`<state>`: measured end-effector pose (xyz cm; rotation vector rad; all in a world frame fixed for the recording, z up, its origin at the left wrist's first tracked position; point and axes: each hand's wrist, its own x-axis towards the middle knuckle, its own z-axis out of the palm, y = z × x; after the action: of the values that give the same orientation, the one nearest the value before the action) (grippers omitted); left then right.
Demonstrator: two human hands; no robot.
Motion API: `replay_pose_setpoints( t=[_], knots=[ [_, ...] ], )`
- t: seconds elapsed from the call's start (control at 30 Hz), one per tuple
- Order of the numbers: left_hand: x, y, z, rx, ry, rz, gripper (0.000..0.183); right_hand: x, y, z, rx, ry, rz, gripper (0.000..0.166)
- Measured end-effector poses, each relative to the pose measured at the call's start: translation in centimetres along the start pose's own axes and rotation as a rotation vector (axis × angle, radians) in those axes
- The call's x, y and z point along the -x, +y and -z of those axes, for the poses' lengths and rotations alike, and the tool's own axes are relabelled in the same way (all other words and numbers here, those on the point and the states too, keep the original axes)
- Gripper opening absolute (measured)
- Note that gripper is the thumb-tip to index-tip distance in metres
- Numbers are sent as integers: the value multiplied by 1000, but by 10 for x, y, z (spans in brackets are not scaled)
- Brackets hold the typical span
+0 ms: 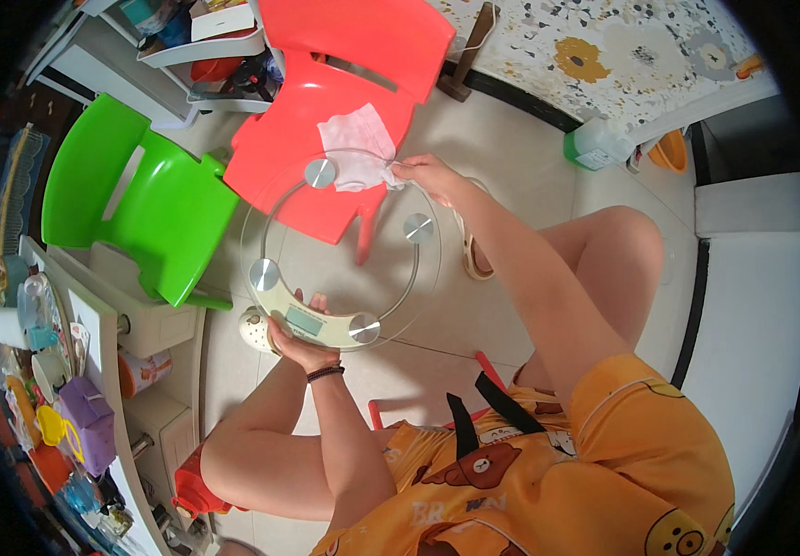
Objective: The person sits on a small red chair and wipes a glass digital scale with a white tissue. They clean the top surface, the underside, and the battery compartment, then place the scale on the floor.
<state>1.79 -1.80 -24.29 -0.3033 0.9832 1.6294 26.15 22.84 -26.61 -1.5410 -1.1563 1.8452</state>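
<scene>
A round glass bathroom scale (344,292) is held tilted in front of me, its cream display panel (306,321) towards my body. My left hand (306,347) supports it from below at that panel, thumb on the near side and fingertips seen through the glass. Several round metal discs and a curved metal tube show on the scale. At the far rim, the fingers of my right hand (427,175) pinch a bunched corner of a pale pink cloth (358,146). The cloth overlaps the glass edge in view; whether it also rests on the red chair cannot be told.
A red plastic chair (344,90) stands beyond the scale, with a green plastic chair (156,215) to its left. A cluttered white table (104,326) with drawers runs along the left. By the patterned panel stands a green-and-clear jug (598,144). A red bottle (195,483) is near my left leg.
</scene>
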Motion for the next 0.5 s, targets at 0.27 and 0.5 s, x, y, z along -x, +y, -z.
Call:
replay_pose_setpoints(
  t=[0.27,0.5],
  knots=[
    [2,-2,0,-2,25,-45,74,69,29,-5,227,134,153,28],
    [0,-2,1,-4,17,-42,72,90,54,-14,541,389,328,26]
  ],
)
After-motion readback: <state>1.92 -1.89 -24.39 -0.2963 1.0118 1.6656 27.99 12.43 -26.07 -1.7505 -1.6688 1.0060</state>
